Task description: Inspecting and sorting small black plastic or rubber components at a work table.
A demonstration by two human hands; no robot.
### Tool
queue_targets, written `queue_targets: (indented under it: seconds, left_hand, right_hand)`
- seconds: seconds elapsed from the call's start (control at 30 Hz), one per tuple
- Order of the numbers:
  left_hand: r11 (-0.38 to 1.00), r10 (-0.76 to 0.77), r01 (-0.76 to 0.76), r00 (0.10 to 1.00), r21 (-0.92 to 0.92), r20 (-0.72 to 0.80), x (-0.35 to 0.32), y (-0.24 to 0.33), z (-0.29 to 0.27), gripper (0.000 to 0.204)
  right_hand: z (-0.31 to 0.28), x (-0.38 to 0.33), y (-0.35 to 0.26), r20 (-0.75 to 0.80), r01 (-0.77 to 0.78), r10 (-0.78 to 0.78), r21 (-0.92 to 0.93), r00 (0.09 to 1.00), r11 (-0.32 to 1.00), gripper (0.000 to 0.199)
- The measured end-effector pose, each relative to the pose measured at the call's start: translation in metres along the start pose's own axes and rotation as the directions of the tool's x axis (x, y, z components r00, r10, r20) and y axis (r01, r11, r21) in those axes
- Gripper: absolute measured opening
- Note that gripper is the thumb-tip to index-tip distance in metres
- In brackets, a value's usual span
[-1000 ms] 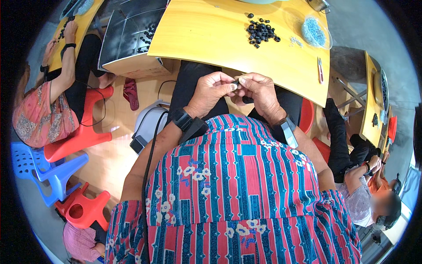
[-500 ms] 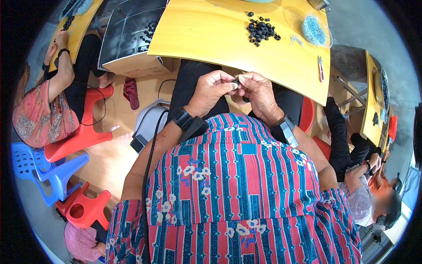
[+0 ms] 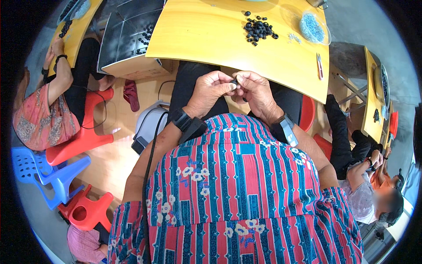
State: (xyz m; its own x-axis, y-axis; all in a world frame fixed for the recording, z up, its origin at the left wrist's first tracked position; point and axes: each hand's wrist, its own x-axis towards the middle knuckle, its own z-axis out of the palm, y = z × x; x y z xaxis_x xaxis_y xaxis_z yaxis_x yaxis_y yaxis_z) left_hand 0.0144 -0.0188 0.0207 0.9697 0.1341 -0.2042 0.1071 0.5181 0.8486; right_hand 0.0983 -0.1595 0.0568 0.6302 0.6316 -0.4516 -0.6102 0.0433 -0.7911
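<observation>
Just off the near edge of the yellow table (image 3: 198, 33), above my lap, both hands meet fingertip to fingertip. My left hand (image 3: 208, 93) pinches a small black piece (image 3: 234, 82) between thumb and forefinger. From the other side, my right hand (image 3: 259, 93) closes its thumb and fingers on the same piece. Fingers cover most of it, so its exact shape is hidden. On the table beyond lies a pile of small black round parts (image 3: 260, 29), some with holes. To its right, tiny clear pieces (image 3: 294, 38) lie beside a bowl of small bluish clear pieces (image 3: 312, 27).
Small scissors or snips (image 3: 320, 66) lie near the table's right edge. An open box (image 3: 132, 37) lined in black, with black parts inside, stands to the left. A red slipper (image 3: 131, 95) lies on the floor. Co-workers sit at tables on both sides.
My hands stay together on the black piece, with only slight finger movement. The whole view has shifted a little, and the co-worker at left has moved their hands slightly.
</observation>
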Motion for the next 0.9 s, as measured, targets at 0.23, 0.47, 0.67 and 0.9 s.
queue_targets:
  seconds: [0.23, 0.47, 0.67, 0.9]
  left_hand:
    - [1.000, -0.007, 0.007, 1.000, 0.022, 0.009, 0.001, -0.001, -0.001, 0.011]
    - [1.000, 0.005, -0.006, 1.000, 0.028, 0.017, 0.000, -0.004, -0.004, 0.011]
    - [0.997, 0.033, -0.033, 0.999, 0.069, -0.001, -0.001, -0.001, 0.000, 0.012]
    - [0.980, 0.142, -0.140, 0.990, 0.144, -0.001, -0.001, -0.001, 0.001, 0.013]
  right_hand:
    - [-0.007, 0.002, 0.004, 0.003, 0.031, -0.031, -0.098, 1.000, 0.995, 0.013]
    - [-0.009, 0.003, 0.004, 0.078, -0.028, 0.029, -0.019, 0.997, 0.999, 0.014]
    - [-0.023, 0.007, 0.005, 0.222, -0.134, 0.114, 0.076, 0.968, 0.988, 0.020]
    - [-0.021, 0.004, -0.006, 0.328, -0.241, 0.223, 0.014, 0.918, 0.970, 0.030]
